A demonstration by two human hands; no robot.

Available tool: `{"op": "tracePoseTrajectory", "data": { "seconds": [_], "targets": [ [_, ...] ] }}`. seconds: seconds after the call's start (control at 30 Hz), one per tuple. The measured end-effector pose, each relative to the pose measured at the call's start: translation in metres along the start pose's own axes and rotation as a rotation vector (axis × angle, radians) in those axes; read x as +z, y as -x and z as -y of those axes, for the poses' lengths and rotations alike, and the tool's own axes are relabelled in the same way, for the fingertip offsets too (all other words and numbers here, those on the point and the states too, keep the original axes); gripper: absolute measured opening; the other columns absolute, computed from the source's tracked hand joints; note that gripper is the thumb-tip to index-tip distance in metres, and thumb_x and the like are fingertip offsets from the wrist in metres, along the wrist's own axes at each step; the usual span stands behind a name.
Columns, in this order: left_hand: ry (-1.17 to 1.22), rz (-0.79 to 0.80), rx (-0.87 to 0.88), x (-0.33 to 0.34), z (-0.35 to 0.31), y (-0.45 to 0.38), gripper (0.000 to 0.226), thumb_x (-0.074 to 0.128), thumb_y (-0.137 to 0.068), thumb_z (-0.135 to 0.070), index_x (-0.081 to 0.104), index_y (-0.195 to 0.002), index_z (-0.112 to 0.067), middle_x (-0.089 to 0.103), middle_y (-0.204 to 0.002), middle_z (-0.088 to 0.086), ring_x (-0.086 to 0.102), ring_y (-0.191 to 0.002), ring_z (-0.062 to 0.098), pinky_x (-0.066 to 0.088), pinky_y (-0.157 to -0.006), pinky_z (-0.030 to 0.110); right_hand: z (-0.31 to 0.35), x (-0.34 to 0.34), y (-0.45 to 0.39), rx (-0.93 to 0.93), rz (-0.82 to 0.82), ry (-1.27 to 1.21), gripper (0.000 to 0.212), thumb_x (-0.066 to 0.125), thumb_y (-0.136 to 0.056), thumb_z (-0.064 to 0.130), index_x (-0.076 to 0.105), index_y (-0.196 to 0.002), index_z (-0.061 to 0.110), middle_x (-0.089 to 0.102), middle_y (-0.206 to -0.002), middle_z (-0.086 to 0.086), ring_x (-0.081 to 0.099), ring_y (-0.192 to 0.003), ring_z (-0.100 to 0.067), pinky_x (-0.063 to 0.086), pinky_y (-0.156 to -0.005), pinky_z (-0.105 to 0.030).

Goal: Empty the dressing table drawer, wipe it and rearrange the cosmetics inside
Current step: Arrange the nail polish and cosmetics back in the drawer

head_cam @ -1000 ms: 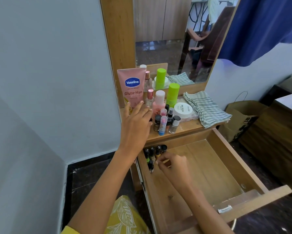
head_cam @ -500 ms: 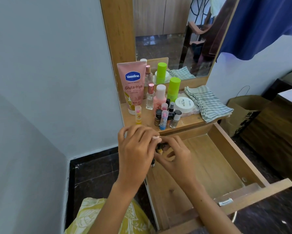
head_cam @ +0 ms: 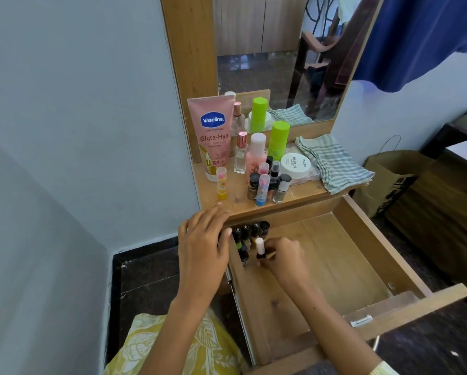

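The drawer (head_cam: 343, 255) of the dressing table is pulled out, and its wooden bottom is mostly bare. In its back left corner a small group of nail polish bottles (head_cam: 250, 234) with dark caps stands upright. The right hand (head_cam: 282, 257) is inside the drawer just beside this group, and its fingers (head_cam: 267, 262) pinch a small bottle with a white cap (head_cam: 260, 249), which stands upright. The left hand (head_cam: 204, 239) is over the left edge of the drawer, with its fingers relaxed and holding nothing. On the counter (head_cam: 235, 197) above the drawer are a pink Vaseline tube (head_cam: 213, 133), a green bottle (head_cam: 278, 139), a pink bottle (head_cam: 255, 155), a white round jar (head_cam: 296, 165), some more small bottles and a yellow stick (head_cam: 221, 182). A striped cloth (head_cam: 332, 163) lies folded at the right end of the counter.
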State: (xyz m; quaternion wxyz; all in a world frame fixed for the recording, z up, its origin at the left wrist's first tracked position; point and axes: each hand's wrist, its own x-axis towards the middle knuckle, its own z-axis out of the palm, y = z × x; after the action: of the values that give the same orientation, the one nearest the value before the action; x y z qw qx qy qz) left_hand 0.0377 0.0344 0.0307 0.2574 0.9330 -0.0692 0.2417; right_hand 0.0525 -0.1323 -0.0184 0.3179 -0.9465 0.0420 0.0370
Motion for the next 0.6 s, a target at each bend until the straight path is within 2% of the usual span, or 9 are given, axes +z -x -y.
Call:
{"op": "tracePoseTrajectory", "data": {
  "seconds": [0.13, 0.3, 0.43, 0.5, 0.6],
  "targets": [
    [-0.075, 0.072, 0.033, 0.004, 0.004, 0.001, 0.043, 0.065, -0.086, -0.014, 0.057, -0.128, -0.014, 0.054, -0.135, 0.003, 0.051, -0.123, 0.02, 0.038, -0.097, 0.039, 0.003, 0.011, -0.008, -0.012, 0.045, 0.049, 0.025, 0.064, -0.081, 0.001, 0.07, -0.099, 0.018, 0.067, -0.091, -0.001, 0.063, -0.08, -0.016, 0.055, -0.073, -0.032],
    [-0.112, 0.124, 0.046, 0.01, 0.006, 0.003, 0.042, 0.062, -0.088, -0.015, 0.056, -0.129, -0.014, 0.05, -0.138, 0.004, 0.048, -0.126, 0.019, 0.04, -0.096, 0.042, 0.0, 0.016, -0.01, -0.028, 0.058, 0.029, 0.026, 0.062, -0.08, -0.002, 0.069, -0.098, 0.015, 0.067, -0.09, -0.001, 0.064, -0.08, -0.014, 0.057, -0.075, -0.033],
    [-0.089, 0.089, 0.049, 0.008, 0.001, 0.0, 0.039, 0.063, -0.088, -0.013, 0.058, -0.127, -0.014, 0.054, -0.135, 0.004, 0.05, -0.124, 0.02, 0.04, -0.097, 0.042, -0.005, 0.009, -0.009, -0.027, 0.041, -0.006, 0.032, 0.057, -0.073, -0.011, 0.07, -0.091, 0.011, 0.069, -0.083, -0.003, 0.067, -0.08, -0.018, 0.057, -0.073, -0.034],
    [-0.066, 0.048, 0.063, 0.007, -0.004, -0.005, 0.039, 0.062, -0.088, -0.013, 0.059, -0.127, -0.014, 0.056, -0.133, 0.004, 0.051, -0.122, 0.022, 0.039, -0.097, 0.041, -0.007, 0.004, -0.007, 0.0, 0.012, -0.051, 0.029, 0.06, -0.074, -0.01, 0.071, -0.091, 0.01, 0.069, -0.083, -0.003, 0.067, -0.079, -0.017, 0.057, -0.074, -0.034],
    [-0.044, -0.031, 0.114, 0.008, -0.015, -0.016, 0.038, 0.053, -0.092, -0.018, 0.056, -0.13, -0.014, 0.056, -0.132, 0.005, 0.05, -0.121, 0.023, 0.038, -0.097, 0.038, -0.007, -0.005, -0.003, -0.022, -0.087, -0.13, 0.025, 0.067, -0.076, -0.006, 0.071, -0.089, 0.014, 0.068, -0.079, 0.003, 0.066, -0.075, -0.008, 0.056, -0.072, -0.024]
  ]
}}
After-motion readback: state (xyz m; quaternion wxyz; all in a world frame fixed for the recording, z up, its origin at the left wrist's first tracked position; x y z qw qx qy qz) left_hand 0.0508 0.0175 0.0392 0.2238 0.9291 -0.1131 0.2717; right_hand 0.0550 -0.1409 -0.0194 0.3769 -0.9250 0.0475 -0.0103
